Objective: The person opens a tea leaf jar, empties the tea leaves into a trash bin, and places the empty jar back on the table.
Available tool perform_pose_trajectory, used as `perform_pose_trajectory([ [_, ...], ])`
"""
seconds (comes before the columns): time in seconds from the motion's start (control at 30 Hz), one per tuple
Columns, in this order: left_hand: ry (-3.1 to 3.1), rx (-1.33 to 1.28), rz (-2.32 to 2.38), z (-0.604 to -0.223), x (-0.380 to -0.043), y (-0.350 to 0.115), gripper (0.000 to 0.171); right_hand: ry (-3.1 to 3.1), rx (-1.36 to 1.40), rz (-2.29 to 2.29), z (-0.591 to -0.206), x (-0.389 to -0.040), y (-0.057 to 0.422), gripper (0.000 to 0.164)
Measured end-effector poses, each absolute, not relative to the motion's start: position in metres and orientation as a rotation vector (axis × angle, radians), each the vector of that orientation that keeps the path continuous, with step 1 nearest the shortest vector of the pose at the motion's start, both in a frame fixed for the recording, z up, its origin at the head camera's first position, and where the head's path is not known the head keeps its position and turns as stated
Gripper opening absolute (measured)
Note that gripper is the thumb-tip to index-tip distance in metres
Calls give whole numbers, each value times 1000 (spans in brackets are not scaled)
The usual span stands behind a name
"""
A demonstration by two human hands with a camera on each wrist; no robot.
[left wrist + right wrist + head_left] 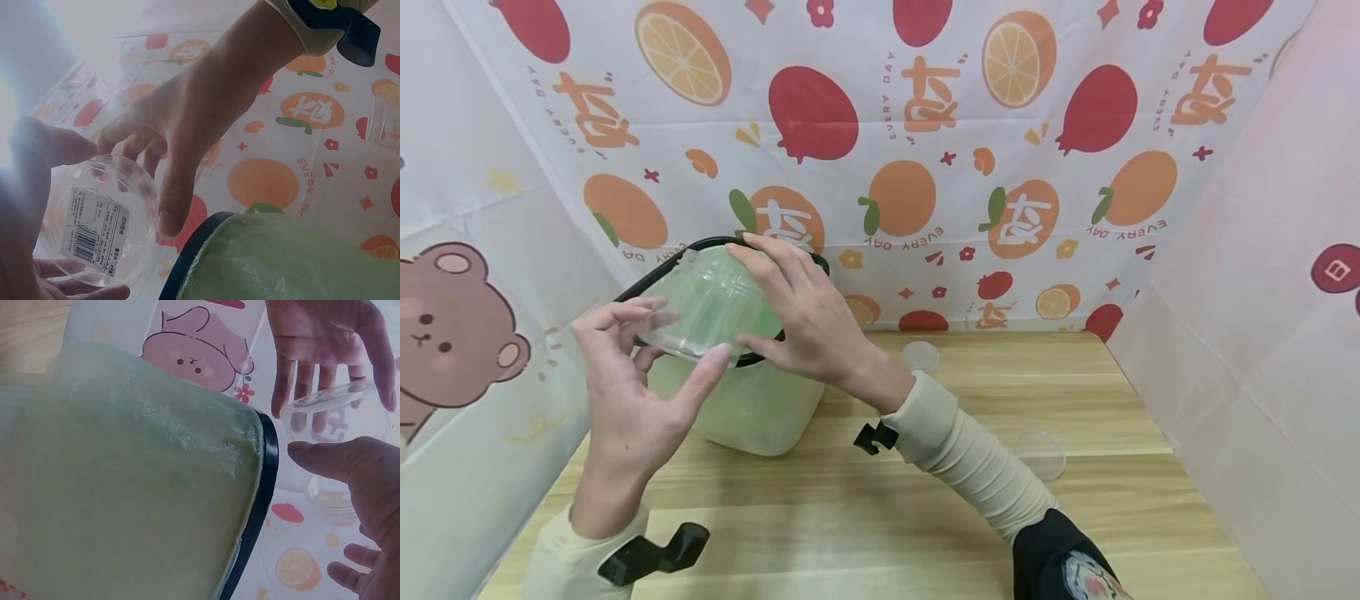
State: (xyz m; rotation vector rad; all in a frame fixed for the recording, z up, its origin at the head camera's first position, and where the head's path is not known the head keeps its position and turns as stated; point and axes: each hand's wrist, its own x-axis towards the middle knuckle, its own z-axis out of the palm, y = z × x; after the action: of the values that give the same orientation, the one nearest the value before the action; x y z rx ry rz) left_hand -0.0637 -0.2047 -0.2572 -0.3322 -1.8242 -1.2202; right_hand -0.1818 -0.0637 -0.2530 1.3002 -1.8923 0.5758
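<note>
In the head view, the left hand (636, 412) is holding a tilted clear plastic cup (707, 302), its grip opened only to the cup's width; the right hand (812, 317) is reaching round the cup's other side, its grip wide, and whether it is touching cannot be told; behind the cup, a bin (760, 417) is standing on the wood-grain bench (850, 533); two clear round plastic pieces (1040, 455) are lying farther right.

In the left wrist view, a barcode label (95, 231) is showing on the cup; the right thumb is standing just beside it.

In the right wrist view, the cup is hanging between both hands, just beyond the bin's black rim (265, 462); a pale green liner bag (156, 487) is covering the bin.
</note>
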Motion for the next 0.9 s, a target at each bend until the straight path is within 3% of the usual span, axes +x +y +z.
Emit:
perform_pose_trajectory([
  [0.3,-1863,-287,-1215,-266,-63,-203,84,-1909,1281,633,-263,-187,-60,85],
  [0.63,-1910,-396,-1145,-264,-58,-191,93,-1953,1287,665,-273,-189,-52,58],
  [0.9,-1985,-365,-1055,-266,-58,-188,96,-1935,1302,698,-274,-186,-48,52],
])
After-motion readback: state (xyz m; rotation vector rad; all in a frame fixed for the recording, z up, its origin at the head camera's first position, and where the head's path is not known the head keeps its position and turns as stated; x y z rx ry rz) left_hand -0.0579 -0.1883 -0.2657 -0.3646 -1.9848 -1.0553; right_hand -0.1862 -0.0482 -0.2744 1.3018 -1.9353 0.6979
